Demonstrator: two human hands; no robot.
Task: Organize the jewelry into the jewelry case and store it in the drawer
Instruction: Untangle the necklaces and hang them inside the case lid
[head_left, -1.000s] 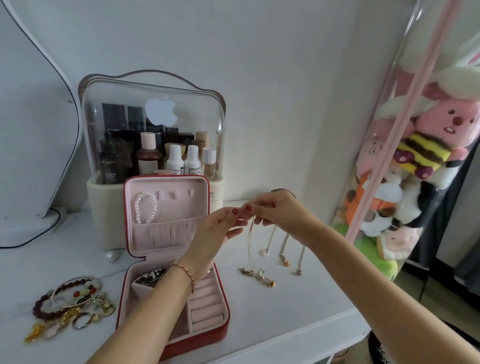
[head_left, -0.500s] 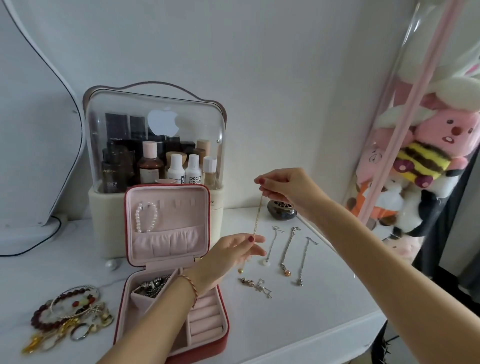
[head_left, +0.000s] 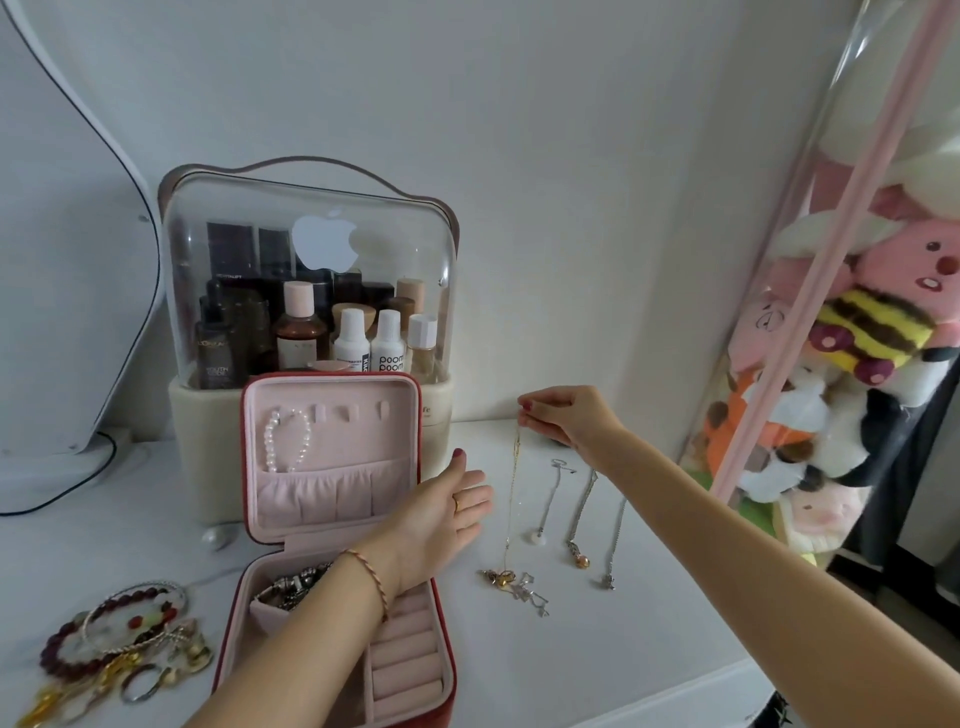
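The right hand (head_left: 563, 418) is pinching a gold necklace (head_left: 511, 499) above the table (head_left: 597, 649), the left hand (head_left: 447, 514) lying open by the open jewelry case (head_left: 332, 519), which is holding only a pearl bracelet (head_left: 287, 439) and a few pieces, with most jewelry still lying outside.

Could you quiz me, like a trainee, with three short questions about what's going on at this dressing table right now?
1. True or false: the right hand pinches the top of a thin gold necklace.
2. Multiple choice: what hangs inside the lid of the jewelry case? A) a watch B) a pearl bracelet C) a key
3. Fill in: the left hand is ____, fingers straight, holding nothing.

Key: 1 true; 2 B; 3 open.
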